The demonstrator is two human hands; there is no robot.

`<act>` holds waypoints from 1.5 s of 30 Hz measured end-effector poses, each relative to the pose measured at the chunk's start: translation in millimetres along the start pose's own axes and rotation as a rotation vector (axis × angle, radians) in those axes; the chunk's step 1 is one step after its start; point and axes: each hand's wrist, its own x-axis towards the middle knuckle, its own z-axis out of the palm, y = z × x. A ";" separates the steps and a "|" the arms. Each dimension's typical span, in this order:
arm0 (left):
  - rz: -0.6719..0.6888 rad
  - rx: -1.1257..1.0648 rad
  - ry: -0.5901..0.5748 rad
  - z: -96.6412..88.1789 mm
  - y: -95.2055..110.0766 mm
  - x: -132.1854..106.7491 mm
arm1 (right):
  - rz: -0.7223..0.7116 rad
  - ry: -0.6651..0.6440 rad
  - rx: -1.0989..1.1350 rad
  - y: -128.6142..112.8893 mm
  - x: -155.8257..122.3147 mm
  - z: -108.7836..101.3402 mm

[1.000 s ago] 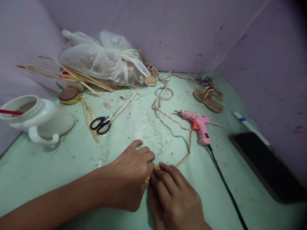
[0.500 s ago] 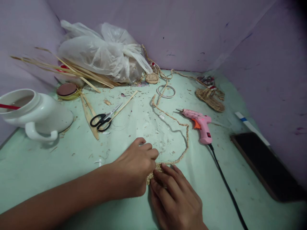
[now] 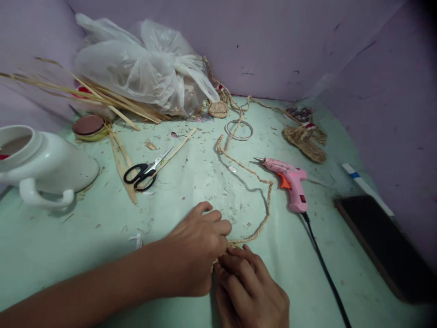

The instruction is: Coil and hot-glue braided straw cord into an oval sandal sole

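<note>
My left hand (image 3: 200, 250) is closed, its fingers curled down on a small piece of coiled braided straw rope (image 3: 234, 244). My right hand (image 3: 254, 284) grips the same piece from the near right side, fingers bent and close together. The two hands nearly meet and hide most of the piece. From it a loose braided straw rope (image 3: 269, 200) curves out to the right, then back across the table. A pink hot glue gun (image 3: 290, 182) lies on its side to the right of the rope.
Black-handled scissors (image 3: 146, 174) lie among straw strips at left. Farther left is a white jug (image 3: 64, 159). A tied plastic bag (image 3: 136, 73) stands at the back, near a ring (image 3: 251, 132) and a woven straw piece (image 3: 303, 143). A phone (image 3: 378, 241) and the glue gun's cord (image 3: 322, 264) are at right.
The view has shifted a little. My hands have drawn closer together, and my right fingers now cover more of the coiled piece, which shows less than before.
</note>
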 end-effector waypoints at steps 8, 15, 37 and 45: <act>-0.044 0.014 -0.024 -7.7 1.2 1.7 | 0.068 0.096 0.091 -5.5 6.2 1.6; -0.255 -0.196 0.186 -18.5 -14.0 -4.2 | 0.041 0.107 0.120 -7.3 9.8 -2.1; -0.648 -0.102 0.209 -3.6 -3.8 -41.8 | 0.098 -0.040 0.202 50.6 11.3 -36.3; -0.625 -0.370 0.376 7.6 -4.9 -39.9 | -0.057 -0.296 0.101 34.1 8.1 -29.4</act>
